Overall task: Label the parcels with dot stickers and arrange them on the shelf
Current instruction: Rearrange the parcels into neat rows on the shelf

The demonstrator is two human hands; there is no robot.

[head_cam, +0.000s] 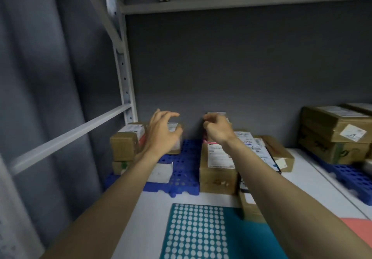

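where two hands [163,134] [216,128] hover, one sticker sheet [196,232], several parcels [218,164]

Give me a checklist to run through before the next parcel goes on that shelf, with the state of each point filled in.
1. Left hand free: ok, fingers spread above the small parcel, gripping nothing visible.
2. Right hand free: cannot tell, fingers curled near the upright parcel at the back; blurred.
3. Space on the blue pallet: ok, bare gap between the left boxes and the tall box.
4. Dot sticker sheet within reach: ok, lies on the shelf front.
5. Dot stickers on shelved parcels: cannot tell, only shipping labels show.
6. Right-hand stack steady: ok, boxes sit square.
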